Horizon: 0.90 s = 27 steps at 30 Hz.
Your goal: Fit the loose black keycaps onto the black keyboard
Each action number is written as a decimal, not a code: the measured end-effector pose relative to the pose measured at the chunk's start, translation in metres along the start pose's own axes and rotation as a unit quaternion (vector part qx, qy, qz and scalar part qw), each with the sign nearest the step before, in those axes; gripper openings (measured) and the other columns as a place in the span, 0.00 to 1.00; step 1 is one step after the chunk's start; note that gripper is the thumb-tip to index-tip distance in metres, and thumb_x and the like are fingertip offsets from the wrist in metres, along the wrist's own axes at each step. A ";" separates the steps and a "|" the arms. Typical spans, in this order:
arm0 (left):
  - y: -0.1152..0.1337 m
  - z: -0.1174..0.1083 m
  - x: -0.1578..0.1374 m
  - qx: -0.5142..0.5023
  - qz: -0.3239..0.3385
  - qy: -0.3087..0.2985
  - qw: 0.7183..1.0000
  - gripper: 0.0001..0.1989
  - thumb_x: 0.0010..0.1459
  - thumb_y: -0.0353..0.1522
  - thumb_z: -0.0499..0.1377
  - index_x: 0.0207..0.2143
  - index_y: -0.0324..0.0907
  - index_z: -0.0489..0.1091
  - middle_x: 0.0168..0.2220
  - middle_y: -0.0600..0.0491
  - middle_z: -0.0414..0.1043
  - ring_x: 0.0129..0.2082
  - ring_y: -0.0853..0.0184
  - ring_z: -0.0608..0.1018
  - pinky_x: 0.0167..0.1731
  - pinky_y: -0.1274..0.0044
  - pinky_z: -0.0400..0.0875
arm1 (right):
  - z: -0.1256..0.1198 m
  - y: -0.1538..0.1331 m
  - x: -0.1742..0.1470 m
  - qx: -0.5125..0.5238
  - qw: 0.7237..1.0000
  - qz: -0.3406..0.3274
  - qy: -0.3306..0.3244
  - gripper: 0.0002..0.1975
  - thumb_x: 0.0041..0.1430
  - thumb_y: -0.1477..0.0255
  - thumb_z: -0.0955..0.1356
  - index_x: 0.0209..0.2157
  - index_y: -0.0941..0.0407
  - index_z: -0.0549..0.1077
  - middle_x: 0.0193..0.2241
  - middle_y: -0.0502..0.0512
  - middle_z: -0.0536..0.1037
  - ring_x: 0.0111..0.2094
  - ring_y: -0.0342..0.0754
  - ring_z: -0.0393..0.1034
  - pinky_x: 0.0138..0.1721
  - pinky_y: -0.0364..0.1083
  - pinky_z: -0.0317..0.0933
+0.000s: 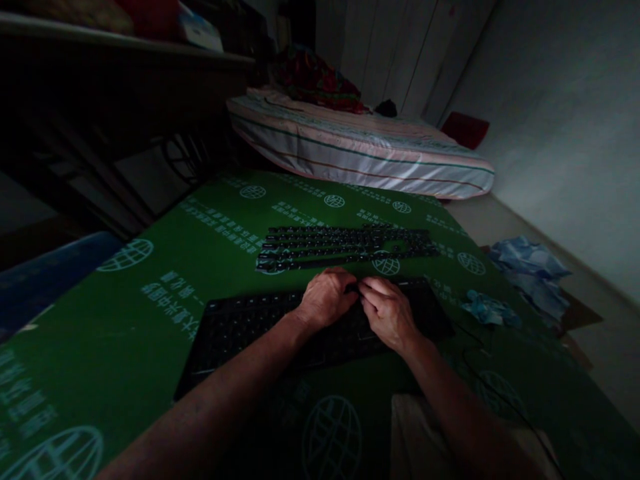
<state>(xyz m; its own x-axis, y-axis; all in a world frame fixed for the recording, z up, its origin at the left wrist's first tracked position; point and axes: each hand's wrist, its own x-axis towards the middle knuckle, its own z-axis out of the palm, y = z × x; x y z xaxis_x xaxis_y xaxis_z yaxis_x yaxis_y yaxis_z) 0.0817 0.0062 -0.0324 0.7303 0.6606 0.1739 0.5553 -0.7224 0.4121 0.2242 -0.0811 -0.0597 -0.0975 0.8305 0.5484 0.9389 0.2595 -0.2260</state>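
Observation:
A black keyboard (250, 333) lies on a green patterned surface, with keys showing on its left part. Its right part (427, 310) looks bare and dark, and my forearms cover some of the middle. My left hand (327, 293) is closed over the keyboard's upper middle, its fingertips around a small black piece (352, 288) that looks like a keycap. Right beside it, my right hand (385, 307) has its fingers pinched together at the same spot; what they grip is hidden. Beyond the keyboard, loose black keycaps (320, 243) lie in several rows on the green surface.
Crumpled blue plastic (490, 308) lies to the right on the green sheet (165, 320). A cable (495, 393) runs from the keyboard's right side towards me. Beyond stands a bed (360, 147); a dark table (125, 50) is at the left, more crumpled wrapping (530, 267) on the floor.

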 end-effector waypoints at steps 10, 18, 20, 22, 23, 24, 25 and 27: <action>0.006 0.000 -0.002 -0.003 -0.010 0.021 1.000 0.09 0.54 0.31 0.55 0.36 0.45 0.73 0.36 0.54 0.76 0.37 0.64 0.77 0.35 0.76 0.70 | 0.000 0.001 0.000 0.004 1.000 0.008 -0.001 0.15 0.58 0.77 0.61 0.44 0.56 0.74 0.43 0.59 0.75 0.45 0.51 0.68 0.47 0.50 0.65; 0.009 -0.002 -0.002 0.009 0.005 0.017 1.000 0.08 0.55 0.30 0.54 0.33 0.44 0.73 0.34 0.53 0.76 0.36 0.64 0.76 0.35 0.75 0.69 | 0.000 0.001 -0.001 0.011 1.000 0.006 0.005 0.15 0.58 0.77 0.61 0.44 0.56 0.74 0.43 0.59 0.75 0.44 0.51 0.69 0.47 0.51 0.66; 0.009 -0.002 -0.003 0.013 0.010 0.017 1.000 0.08 0.56 0.29 0.53 0.33 0.43 0.73 0.34 0.53 0.76 0.36 0.64 0.76 0.35 0.75 0.69 | -0.001 0.000 -0.001 0.010 1.000 0.006 0.006 0.15 0.58 0.77 0.61 0.44 0.56 0.74 0.42 0.59 0.75 0.44 0.51 0.69 0.47 0.51 0.66; 0.008 -0.001 -0.003 0.012 0.013 0.017 1.000 0.09 0.56 0.29 0.53 0.33 0.43 0.73 0.34 0.53 0.76 0.36 0.64 0.77 0.35 0.76 0.69 | -0.001 0.000 0.000 0.009 1.000 0.007 0.003 0.14 0.58 0.77 0.61 0.43 0.57 0.74 0.42 0.59 0.75 0.44 0.51 0.68 0.47 0.51 0.66; 0.007 -0.001 -0.003 0.010 0.014 0.019 1.000 0.09 0.56 0.29 0.53 0.33 0.43 0.73 0.34 0.53 0.76 0.36 0.64 0.77 0.35 0.76 0.69 | -0.002 -0.001 0.000 0.008 1.000 0.008 0.000 0.14 0.58 0.77 0.61 0.43 0.57 0.74 0.42 0.59 0.75 0.44 0.51 0.68 0.47 0.50 0.65; 0.007 0.000 -0.003 0.007 0.016 0.020 1.000 0.09 0.56 0.30 0.53 0.33 0.43 0.74 0.34 0.53 0.76 0.36 0.64 0.77 0.35 0.76 0.68 | -0.002 -0.001 0.000 0.008 1.000 0.009 -0.001 0.14 0.58 0.77 0.61 0.43 0.57 0.74 0.42 0.59 0.75 0.44 0.51 0.68 0.47 0.50 0.65; 0.006 0.001 -0.002 0.004 0.018 0.023 1.000 0.09 0.56 0.30 0.53 0.32 0.43 0.74 0.34 0.53 0.76 0.36 0.64 0.77 0.35 0.76 0.68 | -0.002 -0.001 0.000 0.007 1.000 0.009 -0.002 0.14 0.58 0.77 0.61 0.43 0.58 0.74 0.42 0.59 0.75 0.44 0.51 0.68 0.47 0.50 0.65; 0.006 0.001 -0.002 -0.004 0.019 0.027 0.999 0.09 0.56 0.30 0.53 0.32 0.44 0.74 0.34 0.53 0.76 0.37 0.64 0.77 0.35 0.76 0.69 | -0.002 -0.001 0.000 0.007 1.000 0.010 -0.002 0.14 0.59 0.77 0.61 0.43 0.58 0.74 0.42 0.59 0.75 0.44 0.51 0.68 0.47 0.50 0.65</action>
<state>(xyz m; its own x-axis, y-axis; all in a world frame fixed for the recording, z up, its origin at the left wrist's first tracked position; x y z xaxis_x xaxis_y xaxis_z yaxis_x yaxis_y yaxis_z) 0.0838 0.0003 -0.0317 0.7279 0.6430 0.2382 0.5240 -0.7456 0.4116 0.2236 -0.0826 -0.0575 -0.0799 0.8378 0.5401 0.9358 0.2496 -0.2488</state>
